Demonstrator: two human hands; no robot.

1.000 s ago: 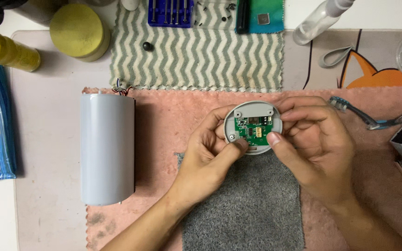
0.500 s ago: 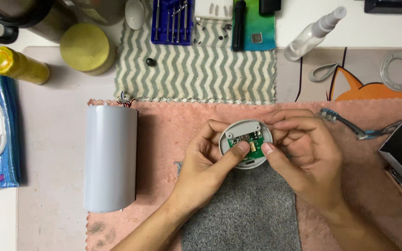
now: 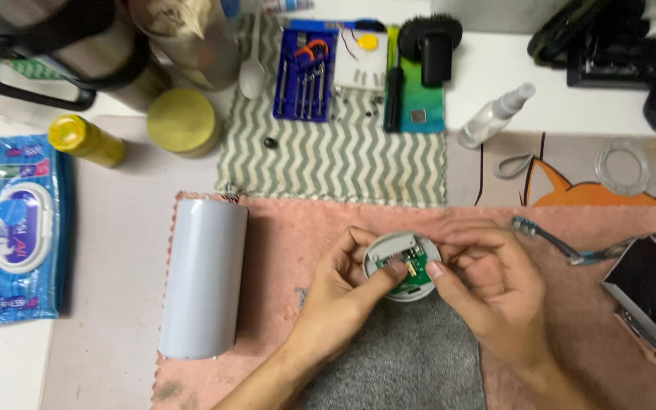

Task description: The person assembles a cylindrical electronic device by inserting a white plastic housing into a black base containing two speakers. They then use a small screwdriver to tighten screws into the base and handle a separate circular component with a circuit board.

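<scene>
- Round grey disc (image 3: pixel 402 266), with its green circuit board showing, sits over the pink towel (image 3: pixel 282 250) near the counter's front edge, lower in view than a second ago.
- Left hand (image 3: pixel 347 285) pinches its rim, thumb now pressing the board.
- Right hand (image 3: pixel 487 285) grips the opposite side, fingertips closed on it.
- Grey tube (image 3: pixel 203 277) lies unmoved at the towel's left edge.

The round device base (image 3: pixel 402 266) is light grey, with a green circuit board (image 3: pixel 417 275) showing inside it. It sits over a salmon-pink towel (image 3: pixel 282 250) and a dark grey cloth (image 3: pixel 400 357). The cylinder (image 3: pixel 203 277) is plain pale grey. Behind lies a cloth (image 3: pixel 335 163) with a grey-green and white zigzag pattern, carrying a blue screwdriver case (image 3: pixel 305 74). The wet-wipes pack (image 3: pixel 18 228) is blue with a white lid; the bottle (image 3: pixel 85 140) and jar lid (image 3: pixel 182 120) are yellow. The mat (image 3: pixel 578 193) shows an orange fox shape.
</scene>
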